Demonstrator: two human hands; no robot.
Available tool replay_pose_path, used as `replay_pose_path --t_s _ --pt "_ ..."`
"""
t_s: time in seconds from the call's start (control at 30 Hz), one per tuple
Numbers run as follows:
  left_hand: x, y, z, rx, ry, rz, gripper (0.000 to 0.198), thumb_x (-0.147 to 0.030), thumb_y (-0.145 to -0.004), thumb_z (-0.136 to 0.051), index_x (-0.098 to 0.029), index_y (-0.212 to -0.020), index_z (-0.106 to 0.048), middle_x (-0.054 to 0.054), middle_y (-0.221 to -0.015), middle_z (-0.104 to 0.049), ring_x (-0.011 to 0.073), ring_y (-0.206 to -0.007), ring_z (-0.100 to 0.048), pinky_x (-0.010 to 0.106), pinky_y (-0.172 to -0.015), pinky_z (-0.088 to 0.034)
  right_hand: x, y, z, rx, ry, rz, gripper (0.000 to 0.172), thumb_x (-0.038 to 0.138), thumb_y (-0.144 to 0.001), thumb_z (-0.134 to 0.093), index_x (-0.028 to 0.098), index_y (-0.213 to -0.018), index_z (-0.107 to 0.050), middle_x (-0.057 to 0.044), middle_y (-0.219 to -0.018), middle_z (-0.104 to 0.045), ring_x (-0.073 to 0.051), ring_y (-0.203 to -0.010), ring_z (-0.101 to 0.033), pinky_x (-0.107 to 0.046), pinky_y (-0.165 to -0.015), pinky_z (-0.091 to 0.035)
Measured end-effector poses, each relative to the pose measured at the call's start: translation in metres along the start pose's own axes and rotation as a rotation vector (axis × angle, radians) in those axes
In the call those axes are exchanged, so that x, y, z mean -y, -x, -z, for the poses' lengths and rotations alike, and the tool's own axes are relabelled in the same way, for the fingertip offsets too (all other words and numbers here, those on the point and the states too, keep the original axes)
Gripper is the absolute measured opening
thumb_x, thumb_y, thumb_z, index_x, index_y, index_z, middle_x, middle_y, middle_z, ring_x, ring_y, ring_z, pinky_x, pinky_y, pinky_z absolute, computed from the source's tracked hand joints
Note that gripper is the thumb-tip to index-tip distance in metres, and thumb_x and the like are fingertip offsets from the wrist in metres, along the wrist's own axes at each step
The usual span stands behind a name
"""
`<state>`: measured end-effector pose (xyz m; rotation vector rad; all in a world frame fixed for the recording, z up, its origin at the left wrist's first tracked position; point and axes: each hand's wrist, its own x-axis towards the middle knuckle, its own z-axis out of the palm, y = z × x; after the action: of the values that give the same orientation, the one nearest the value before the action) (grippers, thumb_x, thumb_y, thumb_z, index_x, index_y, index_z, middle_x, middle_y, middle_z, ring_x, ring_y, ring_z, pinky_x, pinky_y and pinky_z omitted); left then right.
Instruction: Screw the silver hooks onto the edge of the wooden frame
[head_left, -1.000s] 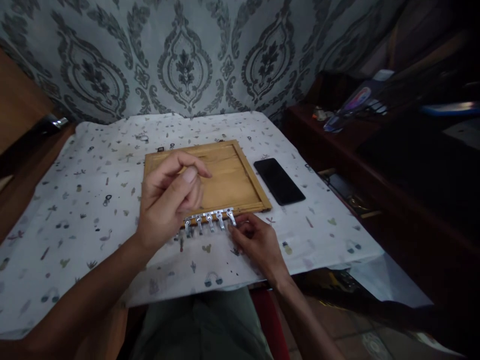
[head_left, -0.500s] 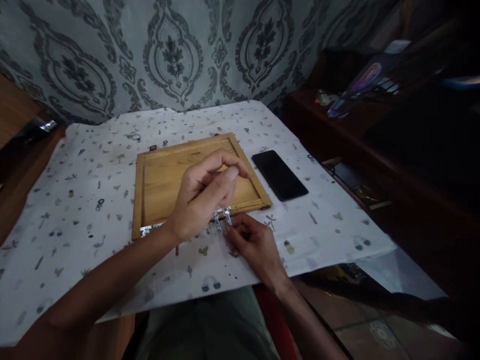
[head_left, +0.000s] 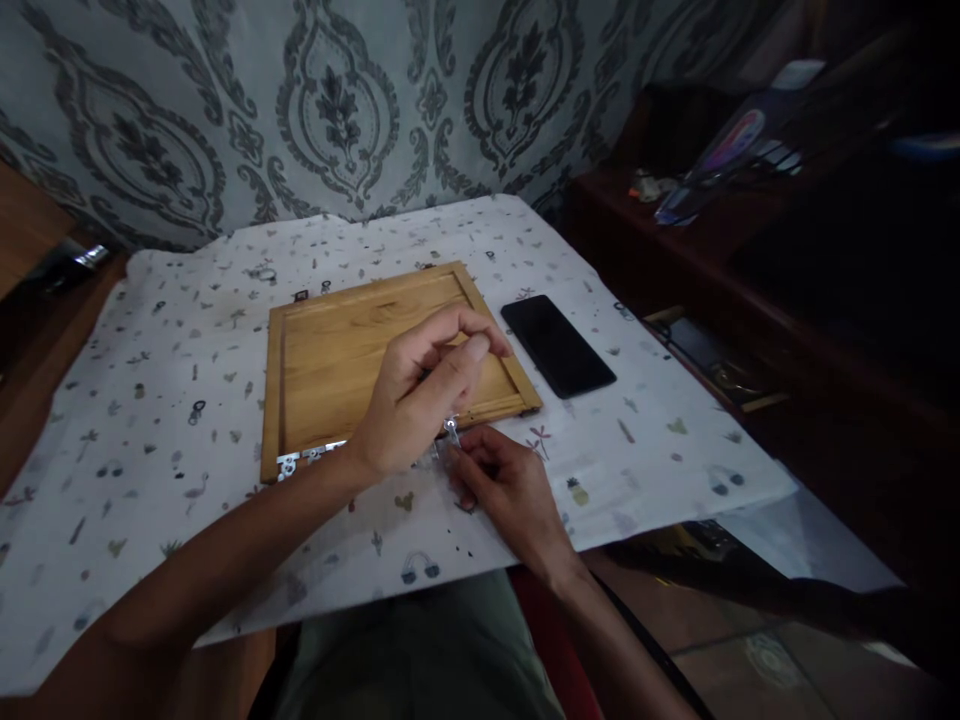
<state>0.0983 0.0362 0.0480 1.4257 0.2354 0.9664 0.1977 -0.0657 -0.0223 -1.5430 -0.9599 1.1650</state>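
Observation:
A framed wooden panel (head_left: pixel 330 355), like a small door, lies flat in front of me. Along its near edge run silvery metal fittings; one metal fitting (head_left: pixel 287 466) shows at the left corner and another metal fitting (head_left: pixel 451 428) right of centre. My left hand (head_left: pixel 427 385) is closed over the near right part of the panel, thumb against a curled forefinger; what it holds, if anything, is hidden. At the near edge, my right hand (head_left: pixel 506 485) pinches the lower end of the right-hand fitting between thumb and fingers.
A black phone (head_left: pixel 559 345) lies right of the panel on the patterned white tablecloth (head_left: pixel 187 340). Tiny dark bits (head_left: pixel 463 550) are near the table's front edge. To the right, a plastic bottle (head_left: pixel 720 150) rests on dark red furniture (head_left: pixel 675 240). A patterned curtain (head_left: pixel 420 100) hangs behind.
My left hand has shifted slightly to the right and covers more of the fittings. My right hand stays at the same fitting. The view has moved a little.

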Motion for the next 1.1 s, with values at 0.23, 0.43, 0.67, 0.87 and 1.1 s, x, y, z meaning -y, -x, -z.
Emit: replay_pose_path --t_s 0.23,0.43,0.67,0.87,1.1 --pt "0.001 -0.001 -0.002 0.005 0.010 -0.020 0.018 -0.031 -0.101 -0.057 -0.017 -0.092 -0.064 -0.007 -0.057 -0.039 0.0052 -0.045 -0.029 0.021 -0.043 -0.026 0.000 0.000 0.000 0.002 -0.024 0.006 0.020 0.040 -0.081 -0.063 0.020 -0.077 -0.060 0.003 -0.056 -0.062 -0.008 -0.043 -0.052 -0.022 -0.044 -0.045" --pt "0.003 0.000 -0.002 -0.016 -0.022 -0.003 0.018 -0.033 -0.101 -0.056 -0.018 -0.093 -0.063 -0.008 -0.056 -0.037 0.0059 -0.044 -0.026 0.022 -0.043 -0.026 -0.002 0.000 0.000 0.012 -0.008 0.022 0.018 0.037 -0.082 -0.062 0.020 -0.078 -0.060 0.004 -0.057 -0.062 -0.008 -0.042 -0.052 -0.022 -0.044 -0.044" --pt "0.000 -0.001 -0.007 0.003 -0.116 0.018 0.022 -0.038 -0.102 -0.055 -0.019 -0.096 -0.063 -0.006 -0.059 -0.036 0.0071 -0.048 -0.029 0.023 -0.045 -0.027 0.000 0.000 0.000 0.009 -0.009 0.011 0.017 0.037 -0.080 -0.061 0.020 -0.077 -0.060 0.004 -0.056 -0.060 -0.009 -0.042 -0.053 -0.022 -0.044 -0.042" --pt "0.006 -0.010 -0.006 -0.007 -0.061 0.028 0.020 -0.037 -0.101 -0.056 -0.019 -0.094 -0.062 -0.006 -0.060 -0.038 0.0066 -0.047 -0.027 0.024 -0.044 -0.023 -0.002 0.000 0.000 0.007 -0.005 0.032 0.017 0.037 -0.080 -0.061 0.021 -0.075 -0.059 0.004 -0.056 -0.061 -0.009 -0.041 -0.053 -0.022 -0.043 -0.041" --pt "0.007 -0.009 -0.011 0.061 -0.043 0.055 0.019 -0.035 -0.100 -0.054 -0.019 -0.095 -0.062 -0.008 -0.055 -0.033 0.0063 -0.045 -0.024 0.023 -0.044 -0.023 -0.004 -0.002 0.000 0.014 -0.007 0.052 0.012 0.033 -0.079 -0.061 0.021 -0.077 -0.059 0.004 -0.056 -0.062 -0.009 -0.040 -0.053 -0.021 -0.043 -0.043"
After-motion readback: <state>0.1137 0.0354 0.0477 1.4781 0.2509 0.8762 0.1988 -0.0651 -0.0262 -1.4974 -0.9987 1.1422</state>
